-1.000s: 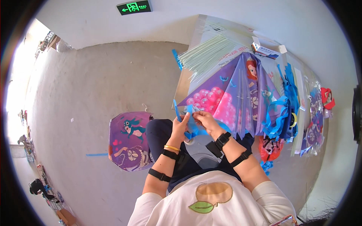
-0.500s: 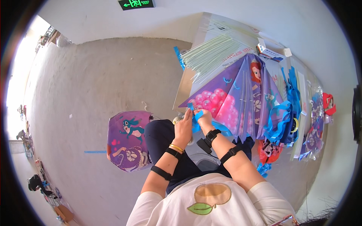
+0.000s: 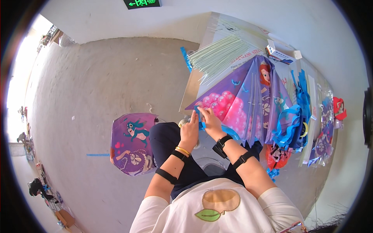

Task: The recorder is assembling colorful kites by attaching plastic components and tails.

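Note:
A folded purple kite (image 3: 246, 75) printed with a cartoon figure and pink balloons lies on the table, its pointed left corner toward my hands. At that corner is a blue ribbon (image 3: 197, 110), a length of which runs under my right hand. My left hand (image 3: 189, 131) is closed, with its fingertips pinching the ribbon at the corner. Close beside it, my right hand (image 3: 211, 122) has bent fingers and its fingertips on the same ribbon and corner. The exact grip under the fingers is partly hidden.
Thin pale rods (image 3: 217, 54) lie bundled at the table's far side near a small white box (image 3: 279, 54). Blue ribbons (image 3: 289, 126) hang over the right side. Left of my legs, a purple printed bag-like sheet (image 3: 134, 143) stands above the grey floor (image 3: 89, 89).
My right hand has moved up to the kite corner, and its fingers have reached forward over the ribbon. The blue loop beneath it has dropped lower. My left hand stays nearly in place.

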`<state>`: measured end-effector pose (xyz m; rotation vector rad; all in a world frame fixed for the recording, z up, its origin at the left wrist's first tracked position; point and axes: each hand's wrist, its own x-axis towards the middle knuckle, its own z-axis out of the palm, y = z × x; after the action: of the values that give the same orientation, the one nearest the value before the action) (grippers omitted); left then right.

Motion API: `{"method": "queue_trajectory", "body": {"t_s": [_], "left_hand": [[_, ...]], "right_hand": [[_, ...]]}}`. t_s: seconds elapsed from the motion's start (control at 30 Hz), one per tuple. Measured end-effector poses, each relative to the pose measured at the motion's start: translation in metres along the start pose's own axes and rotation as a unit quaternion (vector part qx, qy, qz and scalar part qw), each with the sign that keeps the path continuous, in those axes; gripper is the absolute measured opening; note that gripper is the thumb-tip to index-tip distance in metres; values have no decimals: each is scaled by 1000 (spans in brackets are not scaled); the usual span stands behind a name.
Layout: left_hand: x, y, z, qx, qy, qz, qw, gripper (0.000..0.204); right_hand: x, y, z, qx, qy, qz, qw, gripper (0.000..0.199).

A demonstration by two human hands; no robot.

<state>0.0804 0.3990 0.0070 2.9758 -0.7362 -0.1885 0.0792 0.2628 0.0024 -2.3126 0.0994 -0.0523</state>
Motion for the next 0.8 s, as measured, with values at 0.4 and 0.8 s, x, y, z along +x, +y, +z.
{"method": "queue_trajectory", "body": {"t_s": [0.4,0.8], "left_hand": [[1,-3,11,18,26,-2,1000,50],[0,7,1,42,-13,5,999,51]], "right_hand": [[3,3,4,-71,-32,-7,997,46],[-32,33,-75,72,85,-12,994,26]]}}
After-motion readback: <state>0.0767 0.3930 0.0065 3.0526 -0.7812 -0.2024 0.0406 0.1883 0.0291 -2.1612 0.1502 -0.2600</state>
